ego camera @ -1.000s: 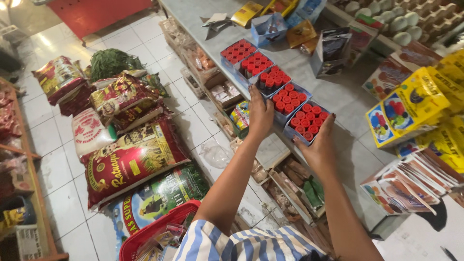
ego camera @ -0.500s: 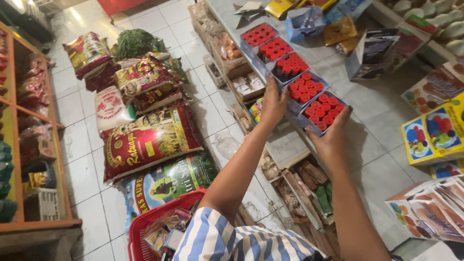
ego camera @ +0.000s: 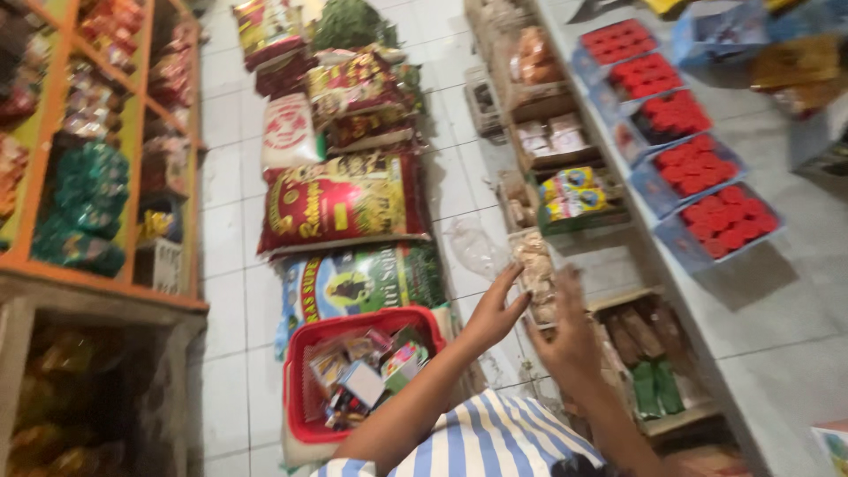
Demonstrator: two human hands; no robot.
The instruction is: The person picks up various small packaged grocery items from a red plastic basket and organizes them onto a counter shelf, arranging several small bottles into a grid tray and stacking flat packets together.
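Both hands hang in the air just in front of the grey counter [ego camera: 795,291], near its lower shelf, and neither one holds anything. The left hand [ego camera: 496,314] has its fingers spread and a little curved, released, with the fingertips very close to a pale packet of snacks [ego camera: 535,269] that stands at the counter's front; if they touch it I cannot tell, because the picture is blurred there. The right hand [ego camera: 570,340] is just beside it, turned with its back to the camera and the fingers loose and open, also near the same packet. On top of the counter, well apart from the hands, lies a row of blue trays with red caps [ego camera: 698,168], set one after another along the edge, probably so that a buyer sees them at once. Under the counter top, open wooden boxes [ego camera: 649,362] keep small packed goods. On the floor before the counter, close to the left forearm, stands a red basket [ego camera: 353,327] full of small packets. Further along the floor from the counter, big printed sacks [ego camera: 340,199] lie flat in a line, being too heavy for shelves, I think. Across the aisle from the counter stands an orange shelf rack [ego camera: 97,283].
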